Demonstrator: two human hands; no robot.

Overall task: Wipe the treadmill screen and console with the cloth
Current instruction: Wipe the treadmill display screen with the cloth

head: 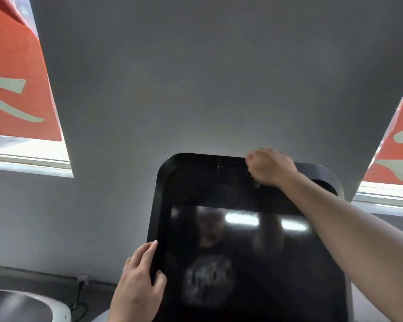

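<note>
While the left hand (140, 273) pinches the glossy black rounded treadmill console's (230, 182) side edge, seemingly steadying it, the right hand (269, 167) curls against its top rim, any cloth hidden beneath.

Glossy black screen (242, 263), grey wall (196, 77), orange banners (16, 77) with pale markings.

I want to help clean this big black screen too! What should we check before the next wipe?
1. Left hand steadies the console at its left edge: ok.
2. Right hand reaches the top edge: ok.
3. Cloth in the right hand: cannot tell, the fist hides it.
4. Screen free of things in the way: ok.
5. Screen clean: cannot tell, reflections cover it.
</note>
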